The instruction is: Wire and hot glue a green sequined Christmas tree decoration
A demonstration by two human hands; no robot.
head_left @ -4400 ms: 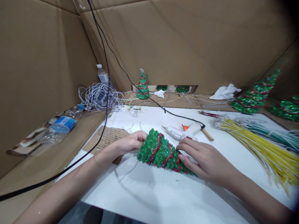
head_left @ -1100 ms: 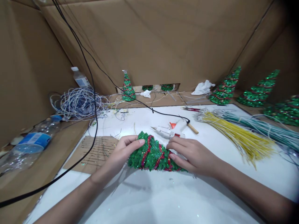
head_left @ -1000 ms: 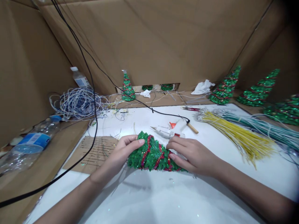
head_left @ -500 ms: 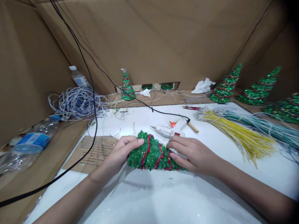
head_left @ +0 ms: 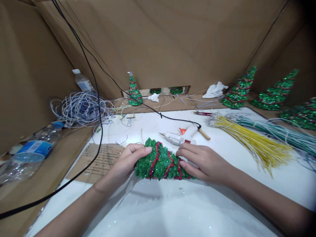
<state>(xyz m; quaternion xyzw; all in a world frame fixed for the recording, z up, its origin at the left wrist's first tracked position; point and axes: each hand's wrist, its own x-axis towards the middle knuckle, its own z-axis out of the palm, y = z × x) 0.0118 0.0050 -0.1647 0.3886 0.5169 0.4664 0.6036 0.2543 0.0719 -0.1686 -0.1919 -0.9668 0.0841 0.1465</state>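
A glittery green miniature Christmas tree [head_left: 163, 161] with red garland lies on its side between my hands, its wide base to the left. My left hand [head_left: 132, 158] grips the base end, thumb on top and the other fingers behind it. At the narrow end, my right hand [head_left: 203, 164] is closed around the tree, with thumb and fingers on the garland; the tip is hidden beneath this hand. Just behind the tree lies a white glue gun [head_left: 176, 138], partly covered by my right hand. A cardboard piece [head_left: 98, 159] with dark strips rests beside my left wrist.
Yellow wires [head_left: 247, 138] and green wires [head_left: 276, 131] lie bundled at right, near red-handled snips [head_left: 201, 113]. Several finished trees [head_left: 239, 90] stand along the back. At left are tangled wires [head_left: 81, 107] and a plastic bottle [head_left: 32, 151]. A black cable [head_left: 98, 108] hangs across the view.
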